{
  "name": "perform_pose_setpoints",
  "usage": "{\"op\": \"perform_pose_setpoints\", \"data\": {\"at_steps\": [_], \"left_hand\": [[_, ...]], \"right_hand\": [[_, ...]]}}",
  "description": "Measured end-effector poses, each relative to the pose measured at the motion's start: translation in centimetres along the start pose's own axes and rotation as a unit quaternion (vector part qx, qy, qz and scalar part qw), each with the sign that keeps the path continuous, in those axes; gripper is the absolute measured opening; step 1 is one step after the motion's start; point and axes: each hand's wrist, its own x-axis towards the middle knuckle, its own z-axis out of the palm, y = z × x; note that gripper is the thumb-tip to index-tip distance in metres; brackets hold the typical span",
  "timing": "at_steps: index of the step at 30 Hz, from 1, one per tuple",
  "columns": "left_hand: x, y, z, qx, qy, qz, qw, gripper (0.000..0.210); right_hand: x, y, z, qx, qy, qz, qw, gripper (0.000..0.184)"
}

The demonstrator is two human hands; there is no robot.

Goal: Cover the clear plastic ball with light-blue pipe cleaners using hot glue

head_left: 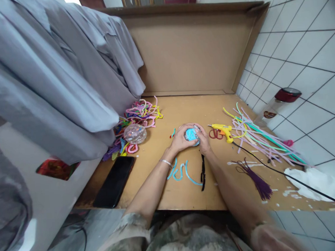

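Observation:
Both my hands are wrapped around a round light-blue object, whose edge looks clear or silvery; its exact kind is not plain. My left hand, with a bracelet at the wrist, closes on its left side. From the right, my right hand grips it with curled fingers. Light-blue pipe cleaner pieces, bent into curves, lie on the table below my hands. A black strap-like item rests beside my right forearm. Just left of my left hand is a short blue and red piece.
A yellow glue gun lies by red-handled scissors. Its cord crosses rightward past long pipe cleaners, a purple tassel and white tissue. Leftward are a clear ball, tangled pipe cleaners, a phone and hanging grey cloth.

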Motion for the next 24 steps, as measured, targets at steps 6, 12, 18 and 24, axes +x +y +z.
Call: {"op": "perform_pose_setpoints", "data": {"at_steps": [6,12,18,24], "left_hand": [[0.5,-0.7,-0.5,-0.038,-0.018,-0.002,0.999,0.050],[0.6,-1.1,-0.8,-0.040,-0.037,0.004,0.999,0.051],[0.3,-1.2,-1.3,0.038,-0.011,0.001,0.999,0.056],[0.6,-1.4,-1.1,0.023,-0.034,-0.014,0.999,0.055]], "right_hand": [[0.8,-0.4,0.3,0.023,-0.004,0.005,1.000,0.052],[1.6,-0.2,0.5,-0.013,-0.002,-0.002,1.000,0.053],[0.9,-1.2,0.3,-0.109,-0.001,-0.115,0.987,0.046],[0.8,-2.0,0.1,-0.131,-0.006,-0.138,0.982,0.043]]}}
